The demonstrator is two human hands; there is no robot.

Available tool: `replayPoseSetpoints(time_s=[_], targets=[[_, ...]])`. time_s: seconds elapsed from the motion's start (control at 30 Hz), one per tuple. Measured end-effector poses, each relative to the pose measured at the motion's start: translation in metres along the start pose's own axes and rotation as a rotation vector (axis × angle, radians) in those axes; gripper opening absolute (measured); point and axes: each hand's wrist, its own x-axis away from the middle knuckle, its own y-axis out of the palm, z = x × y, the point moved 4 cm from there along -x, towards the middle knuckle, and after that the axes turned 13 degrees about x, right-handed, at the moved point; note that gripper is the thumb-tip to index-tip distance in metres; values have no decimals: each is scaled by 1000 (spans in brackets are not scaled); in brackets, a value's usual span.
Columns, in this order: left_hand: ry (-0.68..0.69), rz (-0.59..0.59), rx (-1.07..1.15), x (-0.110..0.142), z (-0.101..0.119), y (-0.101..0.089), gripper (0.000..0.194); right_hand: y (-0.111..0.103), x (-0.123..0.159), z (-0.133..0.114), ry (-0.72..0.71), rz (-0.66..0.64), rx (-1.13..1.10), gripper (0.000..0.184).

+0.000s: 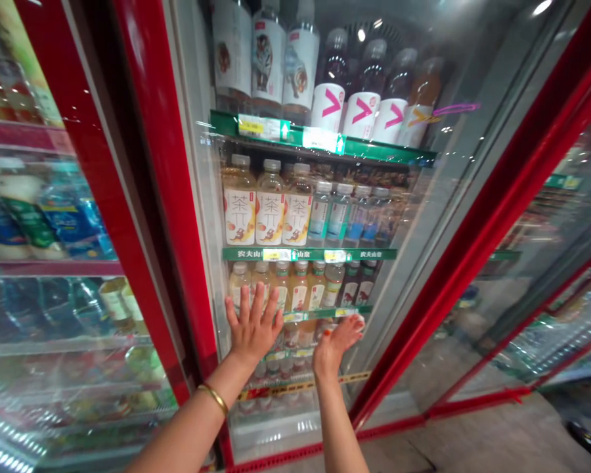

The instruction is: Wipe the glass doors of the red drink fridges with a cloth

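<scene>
Left of the red bar [453, 263], the glass door [391, 289], likely stiff, slippery and best held by its edge, faced the outspread left hand [254, 328] and the open, sideways-turned right hand [332, 351].

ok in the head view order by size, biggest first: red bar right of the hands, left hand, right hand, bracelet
1. red bar
2. left hand and right hand, too alike to rank
3. bracelet

Btls [239, 276] partly behind L hand [253, 334]
</scene>
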Motion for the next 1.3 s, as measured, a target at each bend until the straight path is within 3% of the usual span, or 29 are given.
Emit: replayPoseSetpoints(time_s=[0.1,0.17,0.2,0.27,0.33,0.4,0.5,0.63,0.7,0.77,0.83,0.9,0.97,1.0,1.07,1.2,1.3], targets=[[-2,8,-15,0,0,1,87,3,-59,22,247,62,7,73],[2,9,-20,1,0,1,87,6,-92,14,300,64,9,73],[5,7,-20,1,0,2,87,7,-101,3,273,50,7,73],[3,0,-8,3,0,3,88,7,-100,-28,89,-1,-10,74],[-11,0,12,4,-1,3,89,4,-75,-56,-179,-67,-26,75],[-14,2,29,5,-2,3,90,-1,-45,-59,-287,-106,-11,75],[-9,8,53,7,-3,4,90,-9,-33,-16,-85,-97,47,73],[-30,-4,72,11,-6,5,88,-13,-88,50,92,-42,71,74],[-30,-12,47,13,-7,5,89,-9,-119,59,96,-27,65,76],[-13,-3,20,12,-6,5,89,-4,-132,47,64,-27,48,79],[-1,9,4,10,-4,4,90,0,-117,20,-61,-44,34,79],[-1,8,-3,7,-3,3,88,-2,-81,-7,-305,-68,31,73],[-2,6,-12,6,-3,2,87,-10,-45,-13,-525,-72,23,66],[1,7,-17,6,-3,1,87,-14,-34,-5,-577,-65,16,65],[1,9,-27,6,-2,1,86,-19,-33,30,-538,-40,2,71],[0,6,-66,6,-3,0,87,-9,-83,109,-172,10,-11,78],[15,2,-93,4,-2,-1,87,0,-104,122,-4,29,-59,77]])
